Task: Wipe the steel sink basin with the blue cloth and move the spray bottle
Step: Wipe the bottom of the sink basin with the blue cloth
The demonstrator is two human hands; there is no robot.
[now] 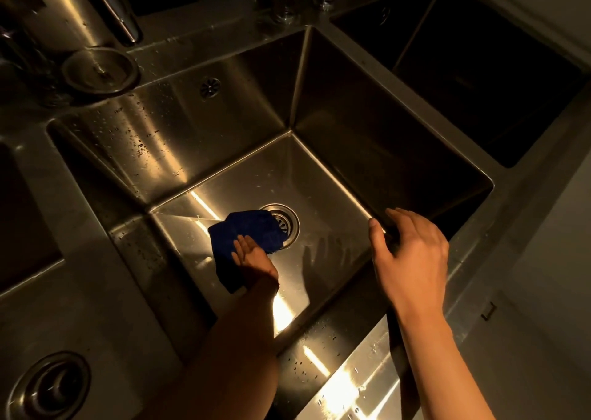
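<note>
The steel sink basin (335, 109) fills the middle of the view, its walls speckled with water drops. On its floor lies the blue cloth (252, 231), partly over the round drain (287, 224). My left hand (252, 259) presses flat on the cloth's near part with straight fingers. My right hand (409, 256) hovers with relaxed, spread fingers near the basin's right wall and holds nothing. No spray bottle can be made out.
A loose round drain strainer (100, 71) sits on the counter at the back left, below a tap spout (118, 20). A second dark basin (479, 77) lies to the right. Another drain (51, 387) shows at the lower left. Glass items stand behind.
</note>
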